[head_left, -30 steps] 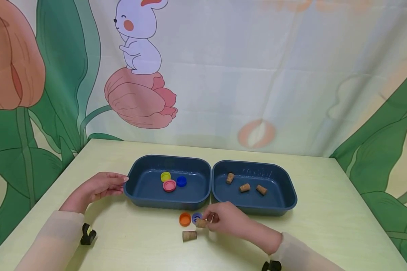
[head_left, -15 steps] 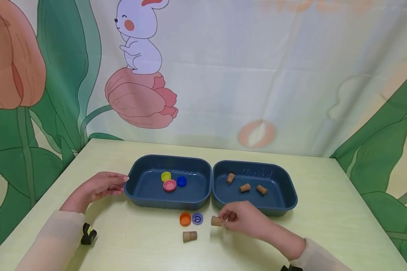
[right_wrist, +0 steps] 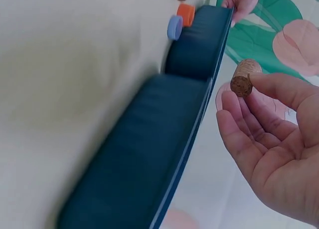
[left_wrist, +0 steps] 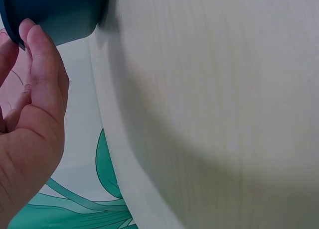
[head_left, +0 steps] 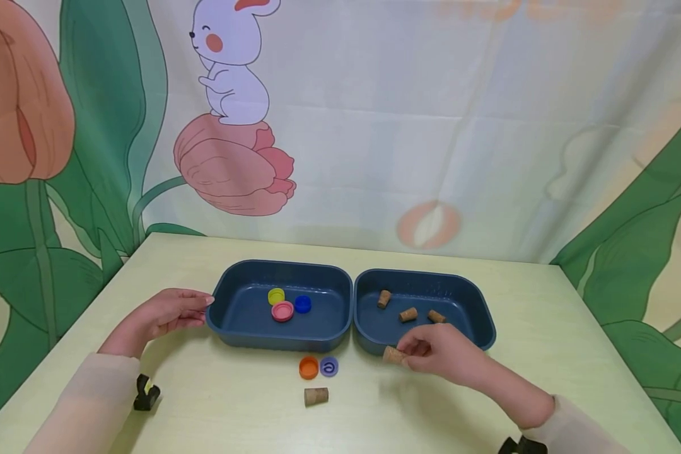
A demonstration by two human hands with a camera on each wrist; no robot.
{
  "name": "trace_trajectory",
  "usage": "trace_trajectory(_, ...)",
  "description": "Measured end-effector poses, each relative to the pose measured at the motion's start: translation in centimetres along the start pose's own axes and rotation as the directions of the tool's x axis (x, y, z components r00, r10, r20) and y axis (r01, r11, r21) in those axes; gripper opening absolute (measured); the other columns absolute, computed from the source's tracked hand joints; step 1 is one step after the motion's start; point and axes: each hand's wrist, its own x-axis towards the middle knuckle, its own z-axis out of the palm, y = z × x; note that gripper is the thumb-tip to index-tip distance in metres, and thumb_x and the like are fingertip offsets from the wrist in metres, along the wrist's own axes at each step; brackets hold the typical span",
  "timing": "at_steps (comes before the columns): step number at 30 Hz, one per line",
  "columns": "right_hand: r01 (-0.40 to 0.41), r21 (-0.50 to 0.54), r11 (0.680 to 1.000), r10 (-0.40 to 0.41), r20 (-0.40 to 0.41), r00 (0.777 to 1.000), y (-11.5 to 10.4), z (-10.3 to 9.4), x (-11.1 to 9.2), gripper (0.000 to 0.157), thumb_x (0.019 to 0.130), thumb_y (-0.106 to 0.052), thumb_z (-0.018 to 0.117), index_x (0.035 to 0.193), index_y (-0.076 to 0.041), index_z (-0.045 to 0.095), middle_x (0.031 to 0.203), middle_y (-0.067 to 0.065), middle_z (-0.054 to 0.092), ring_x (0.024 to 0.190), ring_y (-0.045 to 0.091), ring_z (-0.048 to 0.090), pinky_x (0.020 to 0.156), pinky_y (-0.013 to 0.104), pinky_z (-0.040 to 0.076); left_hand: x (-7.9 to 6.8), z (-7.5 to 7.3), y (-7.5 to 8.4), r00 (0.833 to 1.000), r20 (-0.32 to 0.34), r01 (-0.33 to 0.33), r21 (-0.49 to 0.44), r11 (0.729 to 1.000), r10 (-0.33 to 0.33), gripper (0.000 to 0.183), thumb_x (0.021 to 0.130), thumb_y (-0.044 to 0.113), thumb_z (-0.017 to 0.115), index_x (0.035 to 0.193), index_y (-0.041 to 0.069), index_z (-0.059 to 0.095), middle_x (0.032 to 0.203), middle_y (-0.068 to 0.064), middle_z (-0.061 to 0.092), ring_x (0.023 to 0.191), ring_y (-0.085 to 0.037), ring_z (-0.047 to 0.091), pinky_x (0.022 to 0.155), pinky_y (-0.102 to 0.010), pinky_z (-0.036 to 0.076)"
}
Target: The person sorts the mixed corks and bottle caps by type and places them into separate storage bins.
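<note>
My right hand (head_left: 445, 353) pinches a cork (head_left: 394, 355) between thumb and fingertips, raised in front of the right blue tray's (head_left: 369, 340) near wall. In the right wrist view, the held cork (right_wrist: 246, 77) shows its round end. My left hand (head_left: 173, 312) grips the left end of the left blue tray (head_left: 284, 342) at its rim; the left wrist view shows the fingertips right at the rim. Another cork (head_left: 316, 396) lies on the table, in front of an orange bottle cap (head_left: 309, 367) and a purple bottle cap (head_left: 329, 366).
Yellow (head_left: 276, 296), pink (head_left: 282, 311) and blue (head_left: 302, 304) bottle caps lie in the left tray. Three corks, one of them a cork (head_left: 408, 314) near the middle, lie in the right tray. A printed cloth (head_left: 346, 157) hangs behind the table (head_left: 232, 403).
My right hand has carried the cork rightward and up, from beside the purple cap to the right tray's near wall. My left hand has stayed at the left tray's rim.
</note>
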Motion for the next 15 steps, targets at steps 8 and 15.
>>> trace_trajectory(8,-0.032,-0.045,0.998,0.032,-0.004,0.999,0.0,-2.1,-0.8,0.015,0.094,-0.014,0.073,0.106,-0.005,0.075,0.094,0.0,0.074,0.08,0.001,0.061,0.07,0.018,0.055,0.0,-0.1,-0.1,1.0,0.007,0.002,-0.005,1.0,-0.002,0.04,0.105,0.02,0.06,0.131,-0.01,0.059,0.082,0.008,0.072,0.076,-0.006,0.068,0.075,-0.019,0.063)
trace_trajectory(15,-0.062,-0.077,0.995,0.063,0.006,0.998,0.1,-4.3,-1.1,0.017,0.095,-0.013,0.071,0.108,-0.003,0.074,0.093,0.002,0.074,0.08,0.004,0.063,0.069,0.02,0.054,0.2,-0.2,-0.2,1.0,0.019,-0.004,-0.012,1.0,0.004,0.032,0.105,0.021,0.06,0.124,-0.004,0.065,0.082,0.008,0.072,0.077,-0.006,0.069,0.076,-0.019,0.063)
